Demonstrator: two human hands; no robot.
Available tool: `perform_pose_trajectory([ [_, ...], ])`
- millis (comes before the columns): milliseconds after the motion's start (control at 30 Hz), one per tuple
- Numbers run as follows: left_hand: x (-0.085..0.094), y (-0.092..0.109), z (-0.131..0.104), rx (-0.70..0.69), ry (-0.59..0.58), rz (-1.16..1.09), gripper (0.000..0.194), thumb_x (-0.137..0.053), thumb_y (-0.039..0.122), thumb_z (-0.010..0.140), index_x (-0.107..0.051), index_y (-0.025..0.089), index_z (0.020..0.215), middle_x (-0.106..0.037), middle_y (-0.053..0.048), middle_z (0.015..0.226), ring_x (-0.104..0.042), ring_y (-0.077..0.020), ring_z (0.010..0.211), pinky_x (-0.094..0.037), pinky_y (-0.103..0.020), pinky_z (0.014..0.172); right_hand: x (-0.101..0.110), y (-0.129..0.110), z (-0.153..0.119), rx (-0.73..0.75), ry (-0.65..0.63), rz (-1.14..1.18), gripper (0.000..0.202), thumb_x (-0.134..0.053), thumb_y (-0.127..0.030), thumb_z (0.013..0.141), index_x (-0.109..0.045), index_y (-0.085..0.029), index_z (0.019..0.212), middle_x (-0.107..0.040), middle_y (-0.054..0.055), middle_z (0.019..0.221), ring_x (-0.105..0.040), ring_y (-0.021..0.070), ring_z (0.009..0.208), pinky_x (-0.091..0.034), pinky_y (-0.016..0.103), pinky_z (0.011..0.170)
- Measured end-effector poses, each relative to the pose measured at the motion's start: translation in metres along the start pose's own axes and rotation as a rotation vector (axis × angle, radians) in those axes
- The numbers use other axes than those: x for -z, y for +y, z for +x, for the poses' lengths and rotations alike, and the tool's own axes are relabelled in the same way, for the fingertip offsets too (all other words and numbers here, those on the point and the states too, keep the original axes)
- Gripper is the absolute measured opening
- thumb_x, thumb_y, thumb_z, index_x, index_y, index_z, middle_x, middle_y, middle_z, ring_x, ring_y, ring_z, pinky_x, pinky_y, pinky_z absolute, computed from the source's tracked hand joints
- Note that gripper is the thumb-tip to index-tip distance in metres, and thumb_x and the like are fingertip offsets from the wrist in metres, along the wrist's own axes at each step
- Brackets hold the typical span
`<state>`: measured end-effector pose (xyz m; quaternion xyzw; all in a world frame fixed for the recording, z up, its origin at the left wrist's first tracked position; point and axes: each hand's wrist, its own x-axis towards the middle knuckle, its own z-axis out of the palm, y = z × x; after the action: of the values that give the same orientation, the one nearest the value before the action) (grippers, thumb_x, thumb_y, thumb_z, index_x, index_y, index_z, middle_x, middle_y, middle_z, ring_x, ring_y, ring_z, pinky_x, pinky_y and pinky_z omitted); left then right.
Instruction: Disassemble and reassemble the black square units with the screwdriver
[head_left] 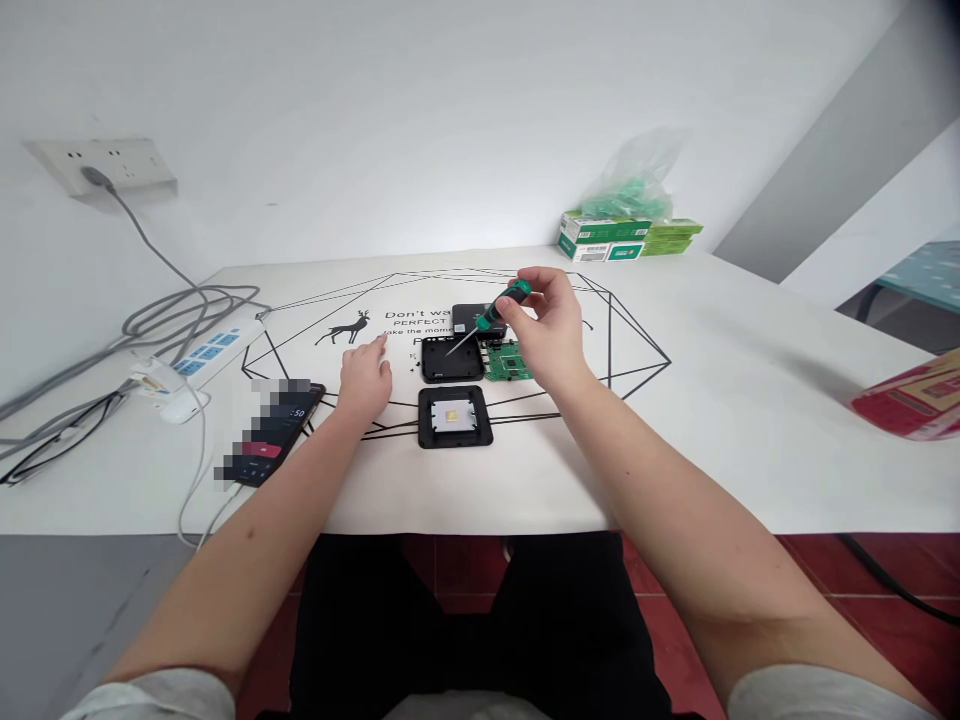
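Note:
A green and black screwdriver (pixel 504 304) is gripped in my right hand (pixel 551 325), its tip pointing down-left over an open black casing (pixel 441 360). Beside that casing lies a green circuit board (pixel 510 362), partly behind my right hand. Behind them sits another black case (pixel 469 318). Nearest me is a square black part (pixel 454 437) with a silver plate (pixel 442 416) on it. My left hand (pixel 365 380) rests on the table left of the casing, its index finger stretched out near small dark bits, with nothing seen in its grasp.
A phone (pixel 281 435) with a cable lies left of my left hand. Farther left are a power strip (pixel 217 352) and coiled cables (pixel 191 300). Green and white boxes (pixel 604 238) with a plastic bag (pixel 637 185) stand at the back right; a red package (pixel 911 400) is far right.

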<state>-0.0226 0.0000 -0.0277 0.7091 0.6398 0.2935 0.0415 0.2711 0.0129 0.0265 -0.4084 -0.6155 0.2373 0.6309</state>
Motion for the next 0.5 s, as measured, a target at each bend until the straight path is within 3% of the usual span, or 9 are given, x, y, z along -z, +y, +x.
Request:
perform_pose_trajectory([
  [167,0.003,0.002,-0.004,-0.03,-0.064,-0.006,0.03,-0.054,0.028,0.096,-0.075,0.022,0.116,-0.073,-0.015,0.129,-0.058,-0.0407,0.134,-0.044,-0.06,0.123,0.021,0.002,0.017,-0.05,0.053,-0.203,0.039,-0.067,-0.047,0.094,-0.065,-0.027,0.128,-0.072,0.007,0.116,-0.07,0.0261,0.102,-0.062,0.052,0.1],
  [300,0.005,0.009,-0.009,-0.113,-0.126,-0.069,0.025,-0.056,0.032,0.098,-0.074,0.025,0.112,-0.073,-0.012,0.125,-0.051,-0.0404,0.147,-0.042,-0.06,0.125,0.047,0.021,0.033,-0.148,-0.049,-0.571,0.025,-0.071,-0.035,0.089,-0.076,-0.02,0.108,-0.077,0.014,0.106,-0.072,0.034,0.102,-0.058,0.06,0.103],
  [367,0.006,0.013,-0.011,-0.144,-0.155,-0.092,0.029,-0.056,0.036,0.099,-0.073,0.024,0.119,-0.073,-0.011,0.129,-0.049,-0.0389,0.152,-0.038,-0.06,0.129,0.059,0.041,0.037,-0.246,-0.193,-0.74,0.011,-0.078,-0.03,0.084,-0.074,-0.02,0.087,-0.075,0.013,0.085,-0.072,0.0334,0.093,-0.06,0.055,0.093],
  [433,0.008,0.016,-0.013,-0.184,-0.2,-0.113,0.037,-0.057,0.042,0.1,-0.071,0.023,0.129,-0.071,-0.011,0.137,-0.049,-0.0369,0.151,-0.035,-0.059,0.133,0.067,0.063,0.038,-0.203,-0.343,-0.769,0.023,-0.084,-0.031,0.083,-0.067,-0.023,0.071,-0.063,0.006,0.062,-0.069,0.0272,0.082,-0.059,0.045,0.081],
  [500,0.009,0.018,-0.015,-0.227,-0.264,-0.132,0.047,-0.058,0.049,0.1,-0.067,0.024,0.139,-0.067,-0.012,0.148,-0.05,-0.0355,0.152,-0.034,-0.057,0.134,0.071,0.08,0.037,-0.171,-0.364,-0.758,0.036,-0.089,-0.033,0.081,-0.059,-0.026,0.063,-0.055,0.002,0.055,-0.065,0.0231,0.076,-0.057,0.04,0.076],
])
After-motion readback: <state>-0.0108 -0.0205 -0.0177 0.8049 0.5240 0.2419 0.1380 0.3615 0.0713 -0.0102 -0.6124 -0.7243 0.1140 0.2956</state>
